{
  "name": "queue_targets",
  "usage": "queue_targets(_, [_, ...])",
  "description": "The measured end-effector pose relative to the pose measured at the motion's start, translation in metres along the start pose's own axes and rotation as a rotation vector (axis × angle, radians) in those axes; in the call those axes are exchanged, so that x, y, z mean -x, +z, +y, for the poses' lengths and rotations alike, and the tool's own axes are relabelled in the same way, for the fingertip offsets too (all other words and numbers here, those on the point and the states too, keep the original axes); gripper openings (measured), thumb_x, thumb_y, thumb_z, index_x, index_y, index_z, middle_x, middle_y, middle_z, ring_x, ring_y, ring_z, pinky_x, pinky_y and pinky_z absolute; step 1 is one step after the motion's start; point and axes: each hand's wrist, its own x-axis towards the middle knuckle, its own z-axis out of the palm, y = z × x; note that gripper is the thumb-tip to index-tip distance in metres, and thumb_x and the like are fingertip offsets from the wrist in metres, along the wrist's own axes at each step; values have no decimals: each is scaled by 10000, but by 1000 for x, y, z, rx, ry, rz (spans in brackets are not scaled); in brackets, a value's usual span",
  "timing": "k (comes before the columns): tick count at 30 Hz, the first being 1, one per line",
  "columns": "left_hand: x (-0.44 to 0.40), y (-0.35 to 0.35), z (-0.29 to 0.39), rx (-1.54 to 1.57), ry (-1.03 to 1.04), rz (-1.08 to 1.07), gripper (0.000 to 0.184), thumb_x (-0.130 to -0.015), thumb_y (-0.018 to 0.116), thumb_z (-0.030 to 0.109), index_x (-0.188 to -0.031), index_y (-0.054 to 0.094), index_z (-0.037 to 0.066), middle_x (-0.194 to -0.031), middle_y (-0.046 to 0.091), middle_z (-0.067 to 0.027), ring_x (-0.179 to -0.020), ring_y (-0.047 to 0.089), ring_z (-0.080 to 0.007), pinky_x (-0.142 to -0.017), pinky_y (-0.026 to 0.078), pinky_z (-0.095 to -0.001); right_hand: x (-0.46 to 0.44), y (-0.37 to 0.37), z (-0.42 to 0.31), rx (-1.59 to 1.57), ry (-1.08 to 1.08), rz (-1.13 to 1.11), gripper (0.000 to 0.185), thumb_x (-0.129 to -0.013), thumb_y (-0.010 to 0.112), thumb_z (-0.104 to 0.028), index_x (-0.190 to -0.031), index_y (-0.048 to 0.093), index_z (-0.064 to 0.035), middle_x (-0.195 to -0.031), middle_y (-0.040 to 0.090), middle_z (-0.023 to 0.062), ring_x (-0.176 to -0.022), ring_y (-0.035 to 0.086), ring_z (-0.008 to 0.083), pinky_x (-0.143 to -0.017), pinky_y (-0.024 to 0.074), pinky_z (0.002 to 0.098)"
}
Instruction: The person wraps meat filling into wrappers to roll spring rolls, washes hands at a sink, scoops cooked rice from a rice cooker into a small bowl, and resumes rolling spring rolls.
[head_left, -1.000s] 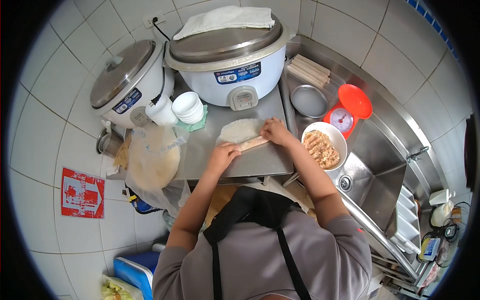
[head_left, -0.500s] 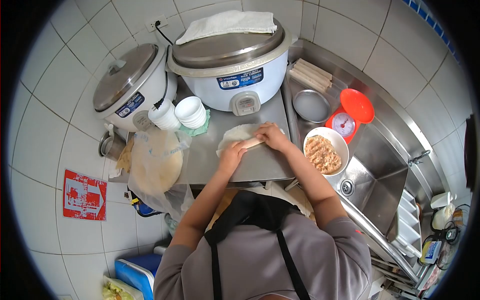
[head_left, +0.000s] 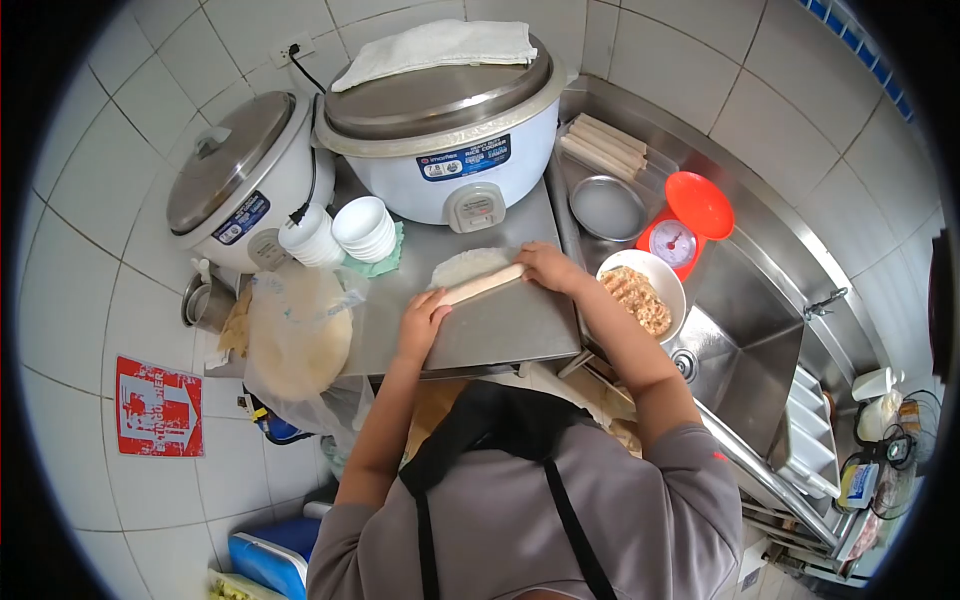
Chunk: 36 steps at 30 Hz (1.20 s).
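A long pale wrapper roll (head_left: pixel 482 286) lies slantwise on the steel counter, with a thin unrolled flap of the wrapper (head_left: pixel 465 265) flat behind it. My left hand (head_left: pixel 423 318) has its fingers closed over the roll's left end. At the right end, my right hand (head_left: pixel 548 266) grips the roll with bent fingers. Whatever is inside the roll is hidden. A white bowl (head_left: pixel 679 284) of minced filling (head_left: pixel 636 302) stands just right of my right hand. To the left, a plastic bag (head_left: pixel 300 335) holds a stack of round, pale wrappers.
Two rice cookers (head_left: pixel 440 165) (head_left: pixel 205 205) stand behind, the larger topped by a white cloth (head_left: pixel 435 52). Stacked white bowls (head_left: pixel 364 225) sit nearby. Finished-looking rolls (head_left: pixel 605 145), a round metal pan (head_left: pixel 608 208) and a red scale (head_left: pixel 672 243) are beside the sink (head_left: pixel 745 320).
The wrapper has been rolled up further toward a long, smooth cylinder. My hands have moved apart to its two ends, the left one lower and leftward. The camera view has shifted slightly.
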Motion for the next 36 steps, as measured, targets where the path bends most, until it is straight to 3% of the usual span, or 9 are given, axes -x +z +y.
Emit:
queue_targets(6, [-12,1,19,-25,33,-28,374,-733,672,197,-1054,594,20,-1011,590,-133,-922,552,-298,-813,437,-340,10,-23,6,68,28,109,411,-626,710,-151,-1008,596,-46,-999,544,102,-979,491,298,-839,396,377])
queue_targets(12, [-47,30,27,44,63,-232,390,-731,662,219,-1062,592,26,-1014,587,-135,-941,545,-300,-823,431,-346,-25,-5,-20,-39,110,-236,447,-619,733,-163,-1026,593,-42,-1068,557,90,-1063,468,297,-895,376,372])
queue_targets(16, [-46,33,22,45,61,-210,380,-732,663,216,-1055,597,25,-1004,590,-144,-942,548,-301,-815,435,-343,-17,-20,4,35,127,22,424,-684,693,-308,-1036,609,-87,-1106,565,78,-1089,463,261,-896,348,439])
queue_targets(18, [-33,26,15,36,44,-151,372,-730,669,207,-1046,601,22,-999,591,-147,-942,550,-302,-804,440,-344,-7,-37,33,361,445,159,436,-765,565,-475,-1033,626,-137,-1127,567,60,-1101,459,246,-914,292,536])
queue_targets(21, [-13,12,-1,42,-23,-79,361,-728,678,196,-1033,603,17,-1000,590,-151,-939,551,-304,-788,447,-346,21,-63,65,621,854,-4,409,-879,400,-435,-1008,642,-132,-1028,615,68,-1095,452,299,-950,184,637])
queue_targets(26, [4,-10,5,16,-97,29,349,-729,681,197,-1016,604,13,-987,588,-148,-903,552,-307,-778,451,-342,43,-52,96,614,934,-94,531,-927,222,-454,-1033,641,-145,-1089,604,59,-1217,355,354,-954,124,669])
queue_targets(30, [8,-8,5,-38,-77,111,332,-732,679,191,-1004,608,13,-941,588,-138,-857,551,-300,-753,448,-335,19,-51,47,593,748,146,374,-899,341,-336,-898,651,-127,-930,634,114,-993,540,331,-864,340,599])
queue_targets(33, [8,-6,4,3,-106,125,328,-733,678,188,-1001,608,14,-913,586,-131,-836,549,-295,-733,444,-334,-21,0,-18,434,384,78,383,-913,333,-305,-850,638,-81,-839,613,119,-815,598,265,-698,449,439])
queue_targets(36, [9,-6,3,17,-91,140,329,-730,680,188,-1000,608,17,-890,583,-127,-814,548,-292,-718,442,-335,-65,72,-80,240,246,-49,457,-902,347,-355,-932,629,4,-1047,568,177,-1031,496,325,-895,363,413])
